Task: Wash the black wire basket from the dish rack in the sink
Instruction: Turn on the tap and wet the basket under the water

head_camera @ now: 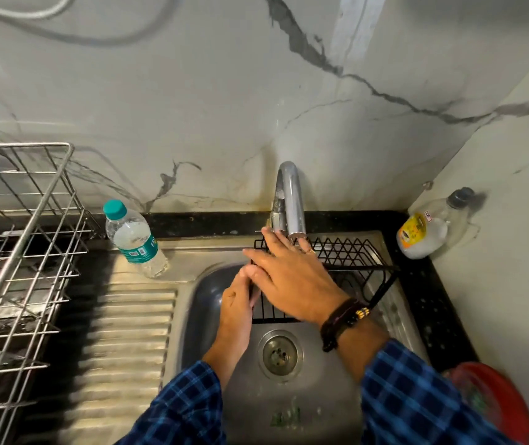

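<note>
Left hand (240,295) grips basket (348,249) — right hand (290,279) apparently flat atop.

Place: home kitchen | stainless steel sink (205,303) with ribbed drainboard (128,316) sat at 6 o'clock | curved chrome tap (290,194) at 12 | silver wire dish rack (25,252) at 9 | grey-veined white marble wall (192,91) | speckled black stone counter (433,300) at 3.
</note>
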`<act>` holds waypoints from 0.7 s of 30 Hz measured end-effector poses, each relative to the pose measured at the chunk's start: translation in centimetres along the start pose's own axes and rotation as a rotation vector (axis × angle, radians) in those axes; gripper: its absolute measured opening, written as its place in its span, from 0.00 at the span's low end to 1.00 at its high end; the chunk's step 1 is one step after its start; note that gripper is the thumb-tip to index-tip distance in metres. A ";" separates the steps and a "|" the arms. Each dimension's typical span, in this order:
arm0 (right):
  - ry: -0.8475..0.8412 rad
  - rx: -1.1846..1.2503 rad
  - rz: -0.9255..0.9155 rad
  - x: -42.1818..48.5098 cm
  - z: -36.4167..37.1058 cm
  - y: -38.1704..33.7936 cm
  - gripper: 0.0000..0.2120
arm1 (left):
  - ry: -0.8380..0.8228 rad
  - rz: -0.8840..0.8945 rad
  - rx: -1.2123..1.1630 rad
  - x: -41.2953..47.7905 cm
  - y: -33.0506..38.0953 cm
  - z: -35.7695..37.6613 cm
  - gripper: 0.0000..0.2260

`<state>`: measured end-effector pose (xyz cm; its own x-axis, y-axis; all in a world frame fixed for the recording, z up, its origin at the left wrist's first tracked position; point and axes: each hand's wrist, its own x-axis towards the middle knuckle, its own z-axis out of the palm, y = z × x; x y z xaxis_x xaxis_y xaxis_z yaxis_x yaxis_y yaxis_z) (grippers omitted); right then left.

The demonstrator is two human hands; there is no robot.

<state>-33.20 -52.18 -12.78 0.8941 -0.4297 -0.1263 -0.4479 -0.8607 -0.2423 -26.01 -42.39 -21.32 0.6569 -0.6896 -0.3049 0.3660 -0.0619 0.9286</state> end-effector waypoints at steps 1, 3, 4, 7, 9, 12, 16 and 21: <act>-0.029 0.031 -0.003 -0.2 -0.2 1.0 0.25 | 0.002 -0.001 -0.021 -0.2 0.0 -0.2 0.26; -0.078 0.088 0.059 -1.1 0.0 3.9 0.27 | 0.002 -0.007 -0.015 -0.5 -0.1 -0.8 0.27; -0.081 0.097 0.129 -1.7 0.4 5.7 0.27 | 0.006 -0.010 0.004 -0.7 -0.3 -1.2 0.26; -0.014 0.154 0.360 -3.1 1.3 9.8 0.27 | 0.004 -0.026 0.058 -0.8 -0.8 -2.1 0.22; 0.062 0.243 0.444 -3.4 1.4 10.0 0.27 | -0.043 0.015 0.093 -1.2 -0.3 -1.8 0.17; 0.217 0.164 0.430 -3.5 1.1 9.1 0.25 | -0.077 0.089 0.162 -0.8 0.9 -1.3 0.16; 0.368 0.164 0.520 -3.9 0.9 8.8 0.27 | -0.090 0.034 0.340 1.3 2.1 -1.8 0.20; 0.573 0.120 0.550 -5.6 0.8 6.4 0.25 | -0.122 -0.441 0.179 2.0 6.6 -0.9 0.27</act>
<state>-41.09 -55.08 -14.43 0.3939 -0.8849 0.2485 -0.7932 -0.4639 -0.3946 -21.73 -43.50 -16.01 0.3792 -0.6487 -0.6598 0.4660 -0.4822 0.7419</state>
